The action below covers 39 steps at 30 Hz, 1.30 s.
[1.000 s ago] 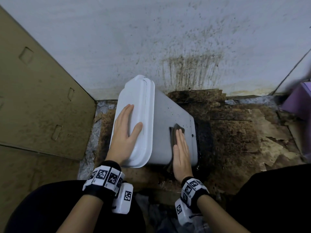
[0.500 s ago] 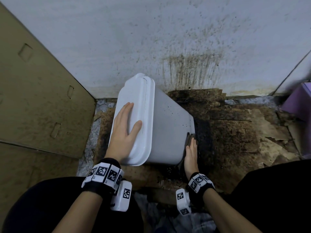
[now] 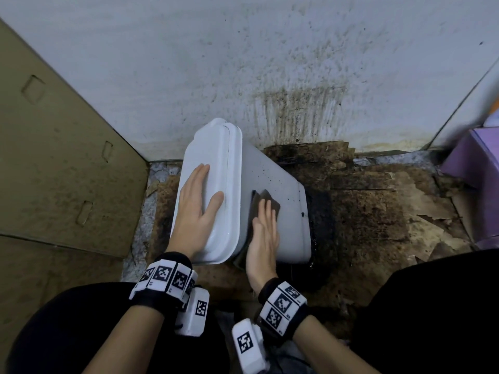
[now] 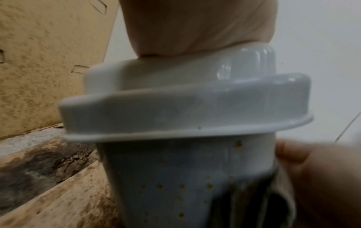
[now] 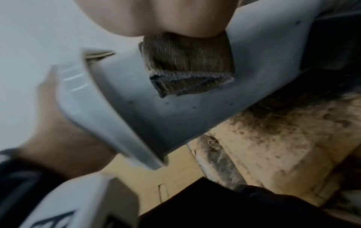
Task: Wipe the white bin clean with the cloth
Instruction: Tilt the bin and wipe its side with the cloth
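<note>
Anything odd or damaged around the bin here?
Yes. The white plastic bin is tipped leftward, with dark specks left on its side. Under it, the cardboard floor covering is soaked black and peeling, and brown drip stains streak the white wall behind.

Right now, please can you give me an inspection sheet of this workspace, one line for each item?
Surface: brown cardboard sheets on the floor, heavily stained, black and wet-looking beside the bin.
Job's things: white plastic bin with lid, tilted toward the left, dark specks on its side; folded brown ribbed cloth flat against that side.
Clutter: torn cardboard scraps at right; purple box at the right edge.
Grips: left hand flat on the lid, steadying; right hand pressing the cloth with straight fingers.
Cables: nothing seen.
Surroundings: white wall with brown streaks; upright cardboard panel at left.
</note>
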{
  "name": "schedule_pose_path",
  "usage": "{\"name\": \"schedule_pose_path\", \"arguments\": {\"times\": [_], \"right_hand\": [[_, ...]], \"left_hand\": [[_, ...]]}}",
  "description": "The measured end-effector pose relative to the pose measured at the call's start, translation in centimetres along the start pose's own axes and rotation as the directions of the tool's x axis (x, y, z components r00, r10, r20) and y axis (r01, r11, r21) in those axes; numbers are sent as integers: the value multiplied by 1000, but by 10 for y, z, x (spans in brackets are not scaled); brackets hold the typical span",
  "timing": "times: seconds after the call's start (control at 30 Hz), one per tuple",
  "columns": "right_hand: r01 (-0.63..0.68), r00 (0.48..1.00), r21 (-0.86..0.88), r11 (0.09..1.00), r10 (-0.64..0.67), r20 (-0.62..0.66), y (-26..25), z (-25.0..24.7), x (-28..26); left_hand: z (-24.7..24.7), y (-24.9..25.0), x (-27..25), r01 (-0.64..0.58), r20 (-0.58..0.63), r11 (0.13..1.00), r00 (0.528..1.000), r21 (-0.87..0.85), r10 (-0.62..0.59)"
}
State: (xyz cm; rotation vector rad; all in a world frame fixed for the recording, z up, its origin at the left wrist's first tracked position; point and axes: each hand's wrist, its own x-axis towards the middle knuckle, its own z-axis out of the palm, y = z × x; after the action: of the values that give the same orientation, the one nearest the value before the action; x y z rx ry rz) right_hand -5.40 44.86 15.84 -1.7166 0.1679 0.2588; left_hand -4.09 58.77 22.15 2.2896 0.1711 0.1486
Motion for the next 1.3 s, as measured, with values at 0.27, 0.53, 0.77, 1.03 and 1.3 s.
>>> {"name": "schedule_pose_path", "arguments": {"times": [0.27, 0.53, 0.77, 1.03, 1.3], "right_hand": [[236, 972, -170, 957, -233, 41, 10, -6, -9], [405, 914, -213, 889, -386, 126, 48, -31, 13], [248, 969, -212, 945, -241, 57, 101, -54, 29], [36, 999, -113, 993, -39, -31, 116, -59, 35], [-4, 996, -2, 1000, 3, -87, 93, -40, 28]], "left_hand": [[0, -2, 0, 2, -2, 1000, 1000, 7, -2], [1, 0, -1, 3, -1, 1000, 1000, 5, -3], [0, 0, -3, 31, -1, 998, 1000, -56, -31], [1, 0, -3, 39, -1, 997, 999, -68, -39], [2, 0, -2, 17, 8, 999, 1000, -27, -17]]}}
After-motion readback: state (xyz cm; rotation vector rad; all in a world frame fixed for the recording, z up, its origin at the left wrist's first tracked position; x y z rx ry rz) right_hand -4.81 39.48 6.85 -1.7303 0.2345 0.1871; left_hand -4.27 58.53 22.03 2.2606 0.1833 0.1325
